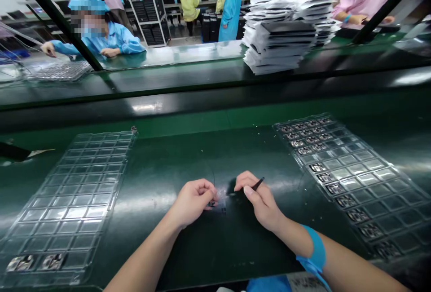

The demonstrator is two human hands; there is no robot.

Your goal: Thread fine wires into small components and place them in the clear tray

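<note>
Green matting (188, 247) covers my bench, with a conveyor and a white stack (279, 40) beyond. I see my left hand (193, 202) pinching a tiny part (213, 203) against the mat, fingers closed tight on it. My right hand (261, 202) grips a thin tool (257, 184) like a pen, its tip hidden near the part. I judge I'm working the part between trays: right tray (353, 179) part-filled, left tray (77, 197) nearly bare. Next calls for a steady tool tip.
</note>
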